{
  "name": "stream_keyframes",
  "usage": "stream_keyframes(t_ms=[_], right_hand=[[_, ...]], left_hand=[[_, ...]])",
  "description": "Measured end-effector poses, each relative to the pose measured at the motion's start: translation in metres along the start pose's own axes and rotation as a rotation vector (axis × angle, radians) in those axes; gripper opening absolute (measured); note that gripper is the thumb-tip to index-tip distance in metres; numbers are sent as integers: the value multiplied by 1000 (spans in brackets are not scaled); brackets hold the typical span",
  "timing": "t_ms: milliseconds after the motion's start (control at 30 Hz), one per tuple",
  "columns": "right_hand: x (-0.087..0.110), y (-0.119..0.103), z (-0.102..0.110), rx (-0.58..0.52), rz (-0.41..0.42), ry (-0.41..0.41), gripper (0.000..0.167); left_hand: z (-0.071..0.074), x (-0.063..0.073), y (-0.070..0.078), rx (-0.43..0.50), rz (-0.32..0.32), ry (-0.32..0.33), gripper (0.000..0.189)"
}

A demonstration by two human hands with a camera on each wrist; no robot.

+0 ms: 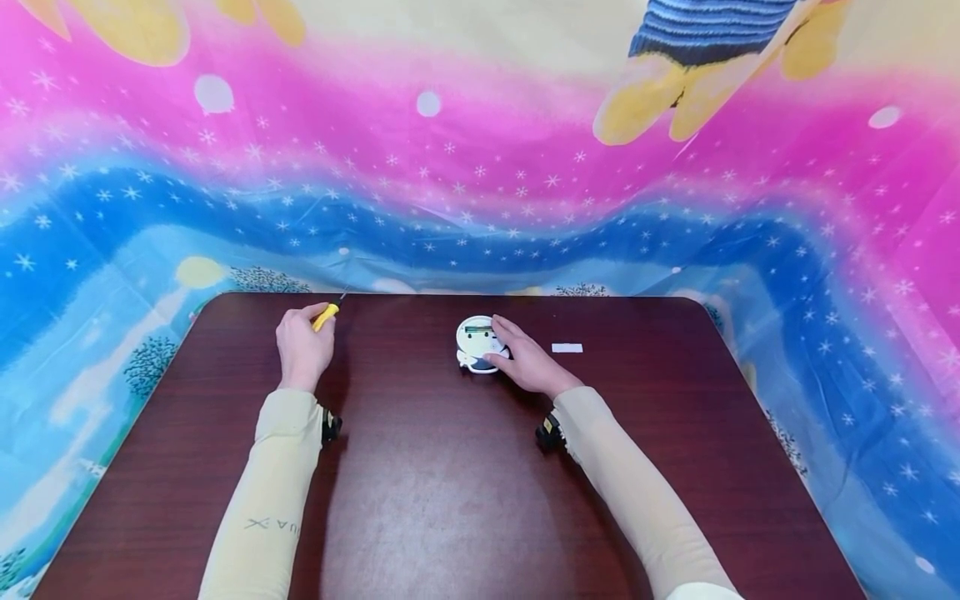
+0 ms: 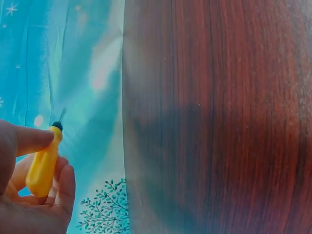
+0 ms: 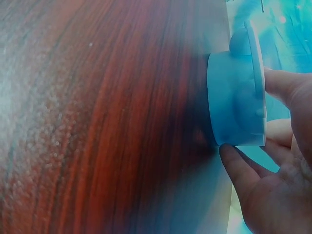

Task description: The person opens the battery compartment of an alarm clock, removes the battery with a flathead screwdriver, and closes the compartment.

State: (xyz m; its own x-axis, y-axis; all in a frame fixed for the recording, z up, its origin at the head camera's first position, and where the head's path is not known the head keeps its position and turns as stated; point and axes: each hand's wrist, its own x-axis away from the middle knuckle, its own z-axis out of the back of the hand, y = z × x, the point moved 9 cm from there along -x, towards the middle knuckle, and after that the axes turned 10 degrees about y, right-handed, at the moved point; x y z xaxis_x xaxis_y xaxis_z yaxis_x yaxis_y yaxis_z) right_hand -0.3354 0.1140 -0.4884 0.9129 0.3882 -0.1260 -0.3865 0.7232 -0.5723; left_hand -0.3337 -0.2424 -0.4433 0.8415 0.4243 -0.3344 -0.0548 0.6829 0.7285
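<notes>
My left hand [image 1: 306, 346] holds a small screwdriver [image 1: 326, 317] by its yellow handle, over the far left of the table. In the left wrist view the thumb and fingers pinch the screwdriver [image 2: 44, 168]; its thin metal shaft points up past a black collar. Near the table's far middle, my right hand [image 1: 531, 360] grips a round white device [image 1: 474, 340] by its right side. A narrow greenish slot and two dark spots show on its upper face. From the side, the right wrist view shows the device [image 3: 234, 97] as a thick disc with a wider rim, fingers around its edge.
A small white rectangular strip [image 1: 567, 347] lies to the right of the device. Both arms reach across a dark reddish wood table [image 1: 442, 483] with rounded far corners. A colourful printed cloth [image 1: 480, 183] hangs close behind the far edge and along both sides.
</notes>
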Motion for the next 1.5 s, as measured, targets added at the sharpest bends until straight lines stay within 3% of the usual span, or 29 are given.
stream_keyframes(t_ms=[200,767,1033,1200,1500], right_hand=[[-1,0,0,-6,-3,0,75],[0,0,-2,-6,-3,-2,75],[0,2,-3,-11,-13,-8,73],[0,3,-2,-15,-15,-8,73],[0,1,-1,-13,-4,0,74]], left_hand=[[0,0,6,75,-16,20,30],[8,-1,29,239,-118,169,25],[2,2,34,285,-81,157,40],[-3,4,39,330,-66,107,39],[-11,10,54,504,-17,55,30]])
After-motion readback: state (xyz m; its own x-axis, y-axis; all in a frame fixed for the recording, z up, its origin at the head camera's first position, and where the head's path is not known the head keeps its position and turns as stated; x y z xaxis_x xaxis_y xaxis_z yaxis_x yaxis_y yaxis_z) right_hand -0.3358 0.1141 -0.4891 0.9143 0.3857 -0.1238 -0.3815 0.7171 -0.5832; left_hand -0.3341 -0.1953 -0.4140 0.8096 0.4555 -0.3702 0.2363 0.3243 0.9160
